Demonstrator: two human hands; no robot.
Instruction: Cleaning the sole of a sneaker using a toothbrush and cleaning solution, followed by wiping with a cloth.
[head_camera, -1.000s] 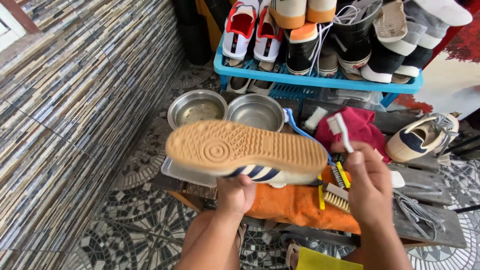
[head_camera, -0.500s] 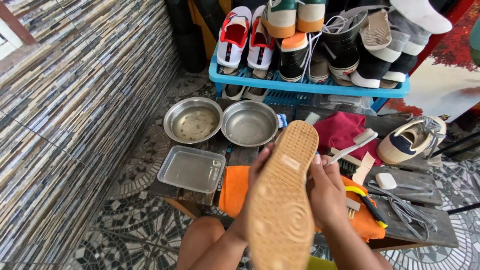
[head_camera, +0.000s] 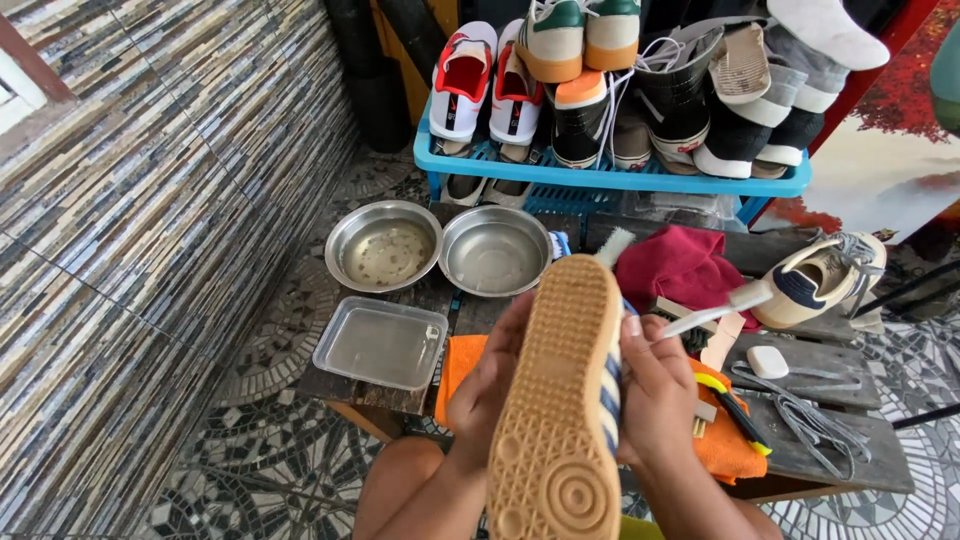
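Here both hands, left (head_camera: 490, 385) and right (head_camera: 655, 395), clamp the upturned sneaker (head_camera: 565, 400), seemingly over an orange cloth (head_camera: 455, 365).

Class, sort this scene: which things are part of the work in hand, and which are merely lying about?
In hand: tan gum-soled sneaker, left hand, right hand.

Lying about: two round steel bowls, clear rectangular plastic tray, blue plastic shoe rack, red cloth.

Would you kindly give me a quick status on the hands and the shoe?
Left hand and right hand grip the shoe, one each side. Sole up, toe pointing away. Nothing between hands and shoe; orange cloth beneath.
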